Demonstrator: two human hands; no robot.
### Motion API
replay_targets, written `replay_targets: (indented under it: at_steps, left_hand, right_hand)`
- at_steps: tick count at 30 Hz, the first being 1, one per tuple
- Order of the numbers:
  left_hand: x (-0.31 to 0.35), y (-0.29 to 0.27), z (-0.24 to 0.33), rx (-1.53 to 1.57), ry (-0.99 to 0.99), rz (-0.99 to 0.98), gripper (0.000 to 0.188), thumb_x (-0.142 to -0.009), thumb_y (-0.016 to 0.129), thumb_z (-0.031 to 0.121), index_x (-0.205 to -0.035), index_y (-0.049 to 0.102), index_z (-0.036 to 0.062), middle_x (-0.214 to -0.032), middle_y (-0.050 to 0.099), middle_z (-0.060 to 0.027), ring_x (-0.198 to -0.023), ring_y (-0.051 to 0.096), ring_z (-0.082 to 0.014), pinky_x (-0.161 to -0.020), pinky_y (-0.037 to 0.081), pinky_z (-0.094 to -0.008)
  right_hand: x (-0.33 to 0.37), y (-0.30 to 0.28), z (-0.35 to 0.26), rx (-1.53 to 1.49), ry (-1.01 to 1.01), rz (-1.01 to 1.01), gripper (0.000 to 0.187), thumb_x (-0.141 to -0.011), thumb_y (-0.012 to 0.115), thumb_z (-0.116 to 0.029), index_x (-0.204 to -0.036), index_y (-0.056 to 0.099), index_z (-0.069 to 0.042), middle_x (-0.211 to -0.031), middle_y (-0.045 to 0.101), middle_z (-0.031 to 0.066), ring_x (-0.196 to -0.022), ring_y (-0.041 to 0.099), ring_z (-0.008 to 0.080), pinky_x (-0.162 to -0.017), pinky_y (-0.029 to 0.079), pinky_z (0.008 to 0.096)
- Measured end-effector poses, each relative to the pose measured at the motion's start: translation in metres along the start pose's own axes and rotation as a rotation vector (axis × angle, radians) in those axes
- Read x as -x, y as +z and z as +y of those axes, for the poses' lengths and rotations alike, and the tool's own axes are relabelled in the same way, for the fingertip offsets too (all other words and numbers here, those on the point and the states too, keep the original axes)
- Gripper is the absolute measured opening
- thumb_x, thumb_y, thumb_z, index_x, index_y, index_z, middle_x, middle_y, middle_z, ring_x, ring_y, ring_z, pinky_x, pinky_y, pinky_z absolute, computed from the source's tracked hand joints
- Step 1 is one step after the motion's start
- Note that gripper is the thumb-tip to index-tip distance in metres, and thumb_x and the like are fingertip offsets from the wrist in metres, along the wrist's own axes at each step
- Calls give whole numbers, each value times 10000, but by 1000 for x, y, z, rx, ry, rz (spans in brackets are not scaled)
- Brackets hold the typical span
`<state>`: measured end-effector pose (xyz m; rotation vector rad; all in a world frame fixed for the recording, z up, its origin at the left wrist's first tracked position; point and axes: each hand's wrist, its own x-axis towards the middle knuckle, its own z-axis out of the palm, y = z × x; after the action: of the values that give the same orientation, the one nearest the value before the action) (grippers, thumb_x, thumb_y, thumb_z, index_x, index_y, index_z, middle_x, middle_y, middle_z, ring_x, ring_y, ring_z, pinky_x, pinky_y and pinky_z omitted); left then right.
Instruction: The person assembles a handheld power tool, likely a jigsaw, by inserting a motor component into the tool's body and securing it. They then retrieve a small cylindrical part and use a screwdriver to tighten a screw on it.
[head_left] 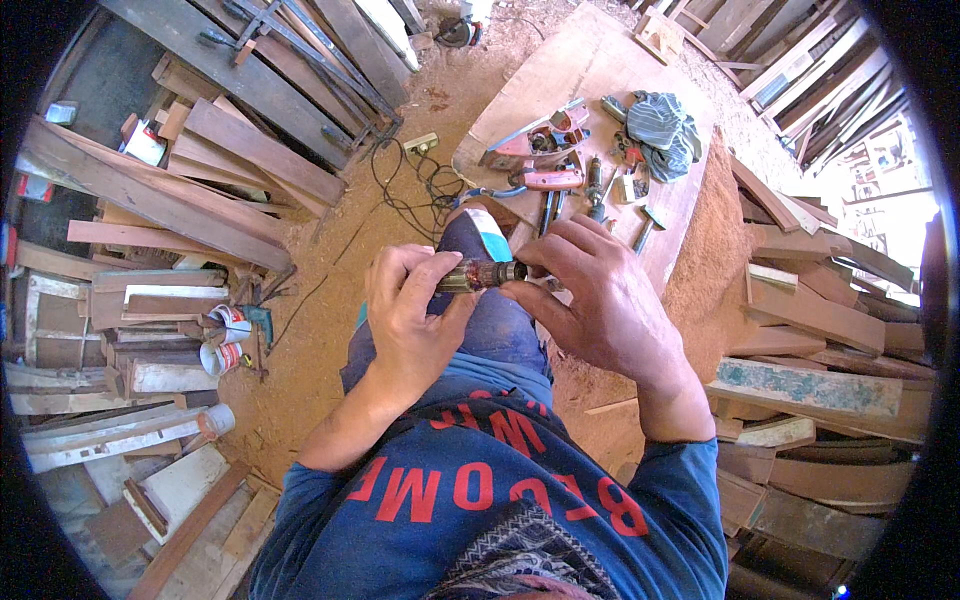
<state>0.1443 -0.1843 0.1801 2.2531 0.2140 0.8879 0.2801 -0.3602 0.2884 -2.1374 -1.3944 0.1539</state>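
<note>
In front of my lap I hold what looks like a motor armature (476,277), a short dark cylinder with reddish-copper parts. My left hand (408,300) is closed round its left end, with the thumb along the top. The thumb and fingers of my right hand (598,290) close on its narrower dark right end. Just beyond my hands, a wooden board (530,90) bears a red open tool case (535,140), a red power-tool body (552,179) and a hammer (650,225). Blue-handled pliers (495,192) lie at the board's near left.
A crumpled striped cloth (663,135) lies on the board's right side. A black cord (400,190) and a power strip (420,143) are on the dusty floor. Sawdust (710,270) is heaped at right. Stacked planks (820,310) line both sides; a green drill (260,325) sits at left.
</note>
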Motion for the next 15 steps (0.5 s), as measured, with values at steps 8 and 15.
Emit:
replay_targets:
  at_steps: [8, 15]
  left_hand:
    - [4, 2, -2, 11, -10, 11, 501, -714, 947, 6, -1162, 726, 45, -1096, 676, -158, -1068, 684, -364, -908, 562, -432]
    - [3, 1, -1, 4, -21, 3, 495, -723, 951, 18, -1164, 729, 46, -1098, 671, -160, -1080, 681, -359, -912, 560, -431]
  right_hand:
    - [3, 6, 4, -42, -53, 40, 318, -883, 851, -161, -1133, 702, -35, -1021, 668, 138, -938, 647, 368, -833, 538, 484]
    - [2, 5, 3, -20, -23, -5, 299, -892, 839, -150, -1130, 699, -36, -1016, 667, 136, -936, 650, 361, -833, 538, 480]
